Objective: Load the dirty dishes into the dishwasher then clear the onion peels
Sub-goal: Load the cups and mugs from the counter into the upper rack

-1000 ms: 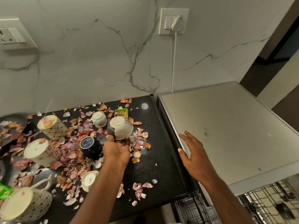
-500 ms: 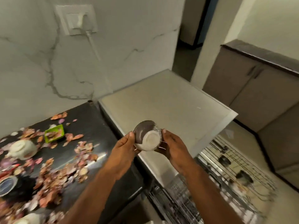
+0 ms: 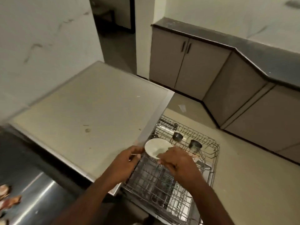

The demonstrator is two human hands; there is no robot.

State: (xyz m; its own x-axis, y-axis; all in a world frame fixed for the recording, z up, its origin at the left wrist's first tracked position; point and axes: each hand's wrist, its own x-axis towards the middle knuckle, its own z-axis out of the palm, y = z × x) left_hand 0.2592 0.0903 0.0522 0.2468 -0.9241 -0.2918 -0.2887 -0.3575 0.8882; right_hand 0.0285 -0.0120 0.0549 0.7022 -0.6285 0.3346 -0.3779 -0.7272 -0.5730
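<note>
Above the rack (image 3: pixel 186 168), both hands hold a white bowl (image 3: pixel 156 147): the right hand (image 3: pixel 177 161) curls its fingers over the near rim, the left hand (image 3: pixel 125 161) pinches its left edge. Two cups (image 3: pixel 185 141) sit in the rack's far end.

Home kitchen — pulled-out dishwasher rack (image 3: pixel 186 161), dark countertop (image 3: pixel 259 51), base cabinets (image 3: pixel 186 62), marble-look wall (image 3: pixel 40 38).

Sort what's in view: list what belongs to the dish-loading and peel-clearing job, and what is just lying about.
Job:
white bowl, held by left hand and right hand
dishwasher rack
two dark cups in the rack
onion peels

Just there:
dishwasher top
grey cabinets
paper scrap on the floor
</note>
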